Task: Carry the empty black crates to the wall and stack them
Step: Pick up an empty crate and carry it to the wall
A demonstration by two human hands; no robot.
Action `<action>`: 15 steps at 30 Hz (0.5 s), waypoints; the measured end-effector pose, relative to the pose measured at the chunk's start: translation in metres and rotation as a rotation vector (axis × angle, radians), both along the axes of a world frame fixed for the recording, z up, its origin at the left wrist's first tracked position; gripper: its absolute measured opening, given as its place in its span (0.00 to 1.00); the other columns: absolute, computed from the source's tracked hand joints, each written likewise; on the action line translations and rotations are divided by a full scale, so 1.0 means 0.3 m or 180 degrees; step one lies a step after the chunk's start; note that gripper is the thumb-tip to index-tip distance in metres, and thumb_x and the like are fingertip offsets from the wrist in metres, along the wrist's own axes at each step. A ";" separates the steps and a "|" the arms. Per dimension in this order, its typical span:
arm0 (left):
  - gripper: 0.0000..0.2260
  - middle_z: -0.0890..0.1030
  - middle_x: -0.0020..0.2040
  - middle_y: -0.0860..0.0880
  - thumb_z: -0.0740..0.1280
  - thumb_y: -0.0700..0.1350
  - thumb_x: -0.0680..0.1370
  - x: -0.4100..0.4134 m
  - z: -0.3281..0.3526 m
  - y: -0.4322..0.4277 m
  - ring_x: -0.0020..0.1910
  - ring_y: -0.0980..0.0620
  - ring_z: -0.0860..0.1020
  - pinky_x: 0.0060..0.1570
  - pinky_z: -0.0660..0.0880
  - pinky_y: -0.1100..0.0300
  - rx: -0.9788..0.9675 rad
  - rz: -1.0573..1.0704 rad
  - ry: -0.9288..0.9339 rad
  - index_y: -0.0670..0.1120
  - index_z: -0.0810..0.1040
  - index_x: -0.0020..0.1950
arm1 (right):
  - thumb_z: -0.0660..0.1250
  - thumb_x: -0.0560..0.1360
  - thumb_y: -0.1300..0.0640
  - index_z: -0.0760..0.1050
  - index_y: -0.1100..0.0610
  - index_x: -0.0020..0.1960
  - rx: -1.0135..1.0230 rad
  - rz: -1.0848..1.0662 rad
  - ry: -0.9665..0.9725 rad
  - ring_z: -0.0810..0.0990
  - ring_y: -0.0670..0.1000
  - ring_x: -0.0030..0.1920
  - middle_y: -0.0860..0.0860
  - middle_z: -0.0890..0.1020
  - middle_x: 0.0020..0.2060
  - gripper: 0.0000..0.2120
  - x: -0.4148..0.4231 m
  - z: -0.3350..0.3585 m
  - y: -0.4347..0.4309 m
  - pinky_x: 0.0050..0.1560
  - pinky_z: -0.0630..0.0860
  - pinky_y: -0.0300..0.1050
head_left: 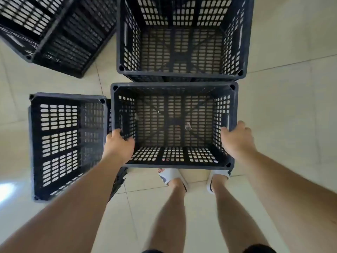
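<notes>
The crate (174, 85) sits at the centre of the view, open side up, its long sides running from nine to three o'clock, with a small pale scrap (188, 127) on its slotted bottom. The left hand (119, 144) grasps the rim of the nine o'clock wall near the front corner, fingers curled down inside the crate. The right hand (237, 137) grasps the rim of the three o'clock wall the same way, thumb inside and fingers wrapped over the outer edge. Both bare forearms stretch in from the five and seven o'clock corners, almost straight. Whether the crate is off the floor (284, 110) cannot be told; its near rim covers the toes of two feet in white slides (170, 177), seen at six o'clock. Four black crates are in view, counting this one. The far crate (182, 73) stands at twelve o'clock, its near rim just beside the held one's far rim. The left crate (35, 143) is at nine o'clock, just beside the held one, and the left forearm passes over its near corner. The corner crate (54, 35) is at eleven o'clock, turned at an angle and cut off by the edge of view. All stand on pale floor tiles.
</notes>
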State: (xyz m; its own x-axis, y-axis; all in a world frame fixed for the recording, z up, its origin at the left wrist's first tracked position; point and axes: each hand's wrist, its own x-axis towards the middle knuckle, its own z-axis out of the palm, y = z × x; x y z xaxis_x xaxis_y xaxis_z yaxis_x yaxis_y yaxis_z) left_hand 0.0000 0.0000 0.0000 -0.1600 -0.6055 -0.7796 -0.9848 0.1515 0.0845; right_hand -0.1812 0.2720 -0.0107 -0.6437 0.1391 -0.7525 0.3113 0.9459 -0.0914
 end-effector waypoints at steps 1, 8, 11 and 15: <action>0.30 0.64 0.76 0.43 0.62 0.51 0.81 -0.001 -0.033 -0.013 0.67 0.39 0.72 0.65 0.74 0.41 -0.0069 -0.0019 -0.0008 0.48 0.58 0.81 | 0.58 0.79 0.47 0.62 0.60 0.72 0.0009 -0.0093 0.0023 0.71 0.64 0.63 0.61 0.69 0.65 0.25 0.003 -0.031 -0.001 0.60 0.71 0.59; 0.35 0.57 0.80 0.45 0.63 0.50 0.79 -0.008 -0.238 -0.055 0.73 0.39 0.66 0.65 0.72 0.41 -0.0474 0.0233 -0.0002 0.46 0.52 0.83 | 0.62 0.79 0.50 0.59 0.60 0.74 0.0084 -0.0322 0.0263 0.70 0.63 0.66 0.60 0.68 0.68 0.28 -0.027 -0.236 0.011 0.63 0.70 0.58; 0.35 0.58 0.80 0.44 0.64 0.49 0.78 -0.011 -0.298 -0.056 0.75 0.40 0.63 0.67 0.69 0.43 -0.0759 0.0320 0.0015 0.45 0.53 0.82 | 0.62 0.79 0.52 0.61 0.58 0.71 -0.0004 -0.0370 0.0185 0.75 0.64 0.60 0.60 0.72 0.63 0.24 -0.057 -0.295 0.024 0.59 0.75 0.59; 0.34 0.64 0.77 0.42 0.65 0.51 0.77 -0.010 -0.354 -0.065 0.74 0.39 0.64 0.71 0.66 0.42 -0.0974 0.0755 0.0026 0.45 0.58 0.81 | 0.58 0.80 0.57 0.63 0.59 0.67 -0.0037 -0.0576 0.0028 0.78 0.62 0.52 0.58 0.76 0.57 0.17 -0.089 -0.350 0.047 0.47 0.77 0.54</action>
State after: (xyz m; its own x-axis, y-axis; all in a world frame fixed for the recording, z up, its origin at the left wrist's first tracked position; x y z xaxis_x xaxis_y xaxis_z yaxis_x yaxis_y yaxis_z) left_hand -0.0029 -0.0194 -0.1061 0.0071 -0.8308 -0.5566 -0.9950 -0.0612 0.0786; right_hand -0.2078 0.2860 -0.1158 -0.6155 0.2445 -0.7492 0.4753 0.8735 -0.1055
